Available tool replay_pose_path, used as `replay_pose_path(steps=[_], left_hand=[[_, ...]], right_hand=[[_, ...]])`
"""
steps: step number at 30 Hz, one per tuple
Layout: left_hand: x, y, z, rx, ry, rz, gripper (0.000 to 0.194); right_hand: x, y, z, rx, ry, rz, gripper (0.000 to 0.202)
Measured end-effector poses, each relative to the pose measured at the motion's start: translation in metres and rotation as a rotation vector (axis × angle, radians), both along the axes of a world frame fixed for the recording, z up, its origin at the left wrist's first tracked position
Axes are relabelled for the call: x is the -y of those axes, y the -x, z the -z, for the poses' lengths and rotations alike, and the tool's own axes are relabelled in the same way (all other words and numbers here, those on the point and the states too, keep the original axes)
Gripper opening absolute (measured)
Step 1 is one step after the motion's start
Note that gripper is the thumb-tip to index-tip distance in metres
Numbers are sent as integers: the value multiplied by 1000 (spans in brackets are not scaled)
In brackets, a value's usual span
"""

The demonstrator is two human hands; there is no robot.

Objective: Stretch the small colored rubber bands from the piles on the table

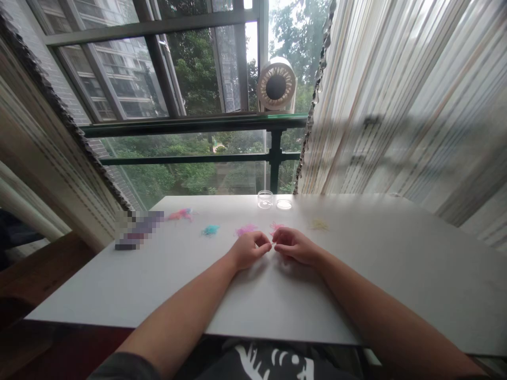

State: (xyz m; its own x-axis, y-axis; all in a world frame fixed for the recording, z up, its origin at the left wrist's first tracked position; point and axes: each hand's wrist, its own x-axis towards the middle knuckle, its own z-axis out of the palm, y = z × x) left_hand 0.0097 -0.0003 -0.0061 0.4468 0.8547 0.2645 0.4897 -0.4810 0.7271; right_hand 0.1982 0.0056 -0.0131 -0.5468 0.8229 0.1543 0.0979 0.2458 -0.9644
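Above the middle of the white table (166, 295), my left hand (250, 249) is closed in a pinch, thumb against fingertips. My right hand (296, 246) faces it, also pinched, with the fingertips of both almost meeting. Whatever they hold between them is too small to make out. Just beyond the fingers lie a pink pile of thin strands (276, 226) and a lilac pile of strands (246, 229), each partly hidden by a hand. A teal pile (210, 230) sits farther left, and a pale yellow pile (319, 224) to the right.
At the table's far edge stand a clear round container (265, 199) and a clear shallow dish or lid (283, 204). A multicoloured pile (182, 214) lies at the far left, beside a pixelated object (139, 230). A white round fan-like device (276, 85) is by the window.
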Motion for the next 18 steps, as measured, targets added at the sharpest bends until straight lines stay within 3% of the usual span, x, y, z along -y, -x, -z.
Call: replay_pose_path(steps=[18], left_hand=[[3, -2, -2, -19, -30, 18, 16]], right_hand=[[1, -1, -1, 11, 42, -22, 18]])
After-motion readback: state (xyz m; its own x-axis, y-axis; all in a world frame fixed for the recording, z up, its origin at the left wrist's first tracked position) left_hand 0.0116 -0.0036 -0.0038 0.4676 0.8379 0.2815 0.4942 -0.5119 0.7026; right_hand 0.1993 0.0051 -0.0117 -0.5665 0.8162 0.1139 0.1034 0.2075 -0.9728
